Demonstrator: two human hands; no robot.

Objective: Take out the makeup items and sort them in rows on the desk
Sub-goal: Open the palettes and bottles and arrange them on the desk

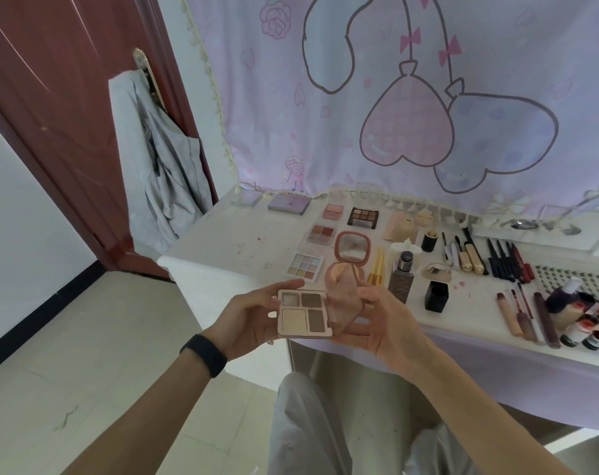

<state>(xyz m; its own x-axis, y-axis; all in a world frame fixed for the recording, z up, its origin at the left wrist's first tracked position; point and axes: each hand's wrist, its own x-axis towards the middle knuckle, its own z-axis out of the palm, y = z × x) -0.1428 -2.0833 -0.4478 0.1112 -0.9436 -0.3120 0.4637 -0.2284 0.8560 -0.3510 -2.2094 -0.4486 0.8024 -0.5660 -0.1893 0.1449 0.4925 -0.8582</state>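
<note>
Held up at the near edge of the desk, off its surface: an open four-pan palette, pans facing up. Gripped from nine o'clock by the left hand, fingers curled round that edge; a black wristband on the wrist. At three o'clock of the pans, a translucent pink lid, swung outward and pinched by the right hand between thumb and curled fingers. On the desk at twelve o'clock of the held palette, a pastel nine-pan palette beside an open compact mirror. Toward two o'clock, gold-handled brushes, a foundation bottle, then a row of black pencils.
</note>
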